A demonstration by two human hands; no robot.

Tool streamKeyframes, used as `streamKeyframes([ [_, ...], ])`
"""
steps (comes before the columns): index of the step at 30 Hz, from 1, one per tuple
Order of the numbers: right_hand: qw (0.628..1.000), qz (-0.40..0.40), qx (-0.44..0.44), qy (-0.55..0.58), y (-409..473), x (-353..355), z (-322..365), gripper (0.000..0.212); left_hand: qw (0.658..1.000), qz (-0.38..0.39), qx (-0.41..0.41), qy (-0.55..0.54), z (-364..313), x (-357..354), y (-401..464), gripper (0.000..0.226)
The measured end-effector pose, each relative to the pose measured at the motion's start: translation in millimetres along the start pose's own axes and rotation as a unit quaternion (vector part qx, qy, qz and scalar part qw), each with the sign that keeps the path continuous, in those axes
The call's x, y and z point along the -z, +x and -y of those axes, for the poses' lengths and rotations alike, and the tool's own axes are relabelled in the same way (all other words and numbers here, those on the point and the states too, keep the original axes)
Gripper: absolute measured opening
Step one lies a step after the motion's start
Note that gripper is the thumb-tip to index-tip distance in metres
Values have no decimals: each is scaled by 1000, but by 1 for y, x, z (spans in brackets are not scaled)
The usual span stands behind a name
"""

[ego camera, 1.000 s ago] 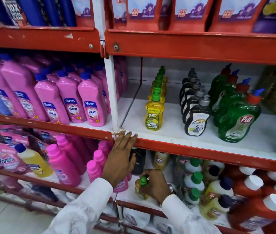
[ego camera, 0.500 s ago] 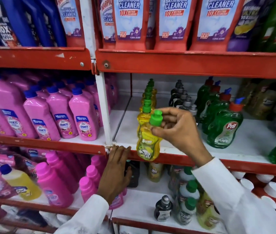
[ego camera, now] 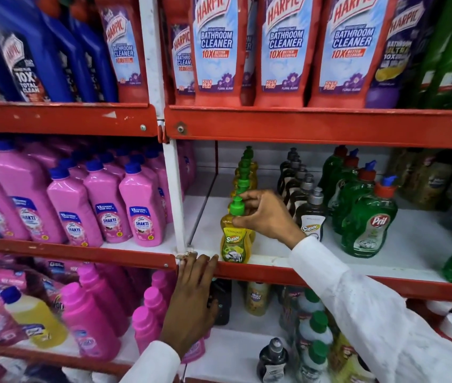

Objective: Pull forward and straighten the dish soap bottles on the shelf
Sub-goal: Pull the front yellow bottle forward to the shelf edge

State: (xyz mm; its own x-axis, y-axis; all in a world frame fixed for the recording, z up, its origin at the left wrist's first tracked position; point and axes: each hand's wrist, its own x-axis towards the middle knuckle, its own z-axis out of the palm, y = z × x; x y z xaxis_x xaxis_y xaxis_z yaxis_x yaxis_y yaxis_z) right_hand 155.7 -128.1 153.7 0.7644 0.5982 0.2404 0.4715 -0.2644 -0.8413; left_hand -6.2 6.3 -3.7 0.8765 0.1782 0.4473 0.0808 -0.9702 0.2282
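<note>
A yellow dish soap bottle (ego camera: pixel 235 243) with a green cap stands upright at the front edge of the middle shelf (ego camera: pixel 316 273), heading a row of like yellow bottles (ego camera: pixel 245 172) running back. My right hand (ego camera: pixel 264 215) grips its neck and cap. To the right stand a row of dark bottles with grey caps (ego camera: pixel 310 217) and a row of green Pril bottles (ego camera: pixel 365 222). My left hand (ego camera: pixel 193 297) rests flat, fingers spread, on the red shelf lip near the white upright post (ego camera: pixel 176 205).
Pink Shakti bottles (ego camera: pixel 141 208) fill the left bay. Harpic bathroom cleaner bottles (ego camera: pixel 216 48) line the shelf above. The lower shelf holds pink bottles (ego camera: pixel 92 324), a small dark bottle (ego camera: pixel 273 357) and green-capped bottles (ego camera: pixel 314 330). White shelf surface shows right of the Pril row.
My right hand lifted a yellow bottle from the lower shelf, carried it up tilted, and now holds it upright on the middle shelf's front edge. The camera view rose. My left hand stayed on the lip.
</note>
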Motion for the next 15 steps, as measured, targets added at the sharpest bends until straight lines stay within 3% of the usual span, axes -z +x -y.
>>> streamKeyframes([
  [6,998,-42,33,-21,-18,8,-1,54,997,-9,48,56,-28,-10,2,88],
  [10,990,-122,62,19,-66,16,-21,42,998,-37,26,41,-43,-18,2,86],
  [13,988,-149,28,22,-119,10,-55,27,999,-49,2,4,-47,-24,2,82],
  [15,992,-113,-42,35,-151,-4,-86,29,999,-50,-8,3,-49,-30,1,80],
])
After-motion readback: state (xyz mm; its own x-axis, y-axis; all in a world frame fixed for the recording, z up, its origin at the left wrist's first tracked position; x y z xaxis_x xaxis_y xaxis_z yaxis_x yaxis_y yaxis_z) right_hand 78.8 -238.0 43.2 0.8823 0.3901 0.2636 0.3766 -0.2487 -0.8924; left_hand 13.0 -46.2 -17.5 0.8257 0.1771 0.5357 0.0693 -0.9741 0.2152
